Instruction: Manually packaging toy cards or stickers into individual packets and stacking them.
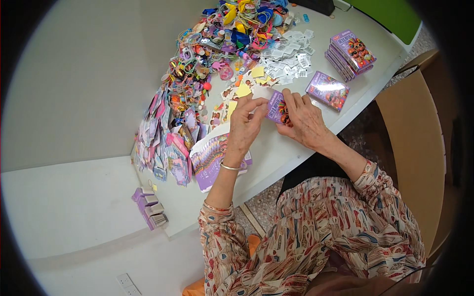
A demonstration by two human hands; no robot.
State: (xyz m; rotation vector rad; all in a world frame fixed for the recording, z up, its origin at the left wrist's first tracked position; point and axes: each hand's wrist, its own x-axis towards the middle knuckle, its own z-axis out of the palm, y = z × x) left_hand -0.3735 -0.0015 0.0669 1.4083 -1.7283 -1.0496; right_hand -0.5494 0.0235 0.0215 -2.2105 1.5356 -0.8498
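Head view: white table (276, 160), its near edge slanting from lower left to upper right just in front of the patterned top (340, 217) the person wears. Bare tabletop runs as a strip along that edge, widest below the hands and narrowing toward the right, where a single purple box (328, 92) lies flat near the rim and a stack of purple boxes (350, 53) stands behind it. Past the edge on that side is a large cardboard carton (412, 113). Toward the far left the room closes up: a heap of colourful trinkets (232, 42), small white packets (291, 54) and a slope of pastel pouches (160, 135) crowd the surface, while fanned purple cartons (210, 165) reach close to the left forearm. Both hands are over the table, between the heap and the near edge, holding one small purple box (275, 106) between them. The left hand (247, 122) is partly curled, thumb and forefinger drawn together at the box's left end (a pale metal bangle (229, 167) circles that wrist). The right hand (307, 122) grips the other end, fingers laid over the printed face and thumb at the near side; how firmly either one presses I cannot tell. Just right of its knuckles lies the single box, well within the table.
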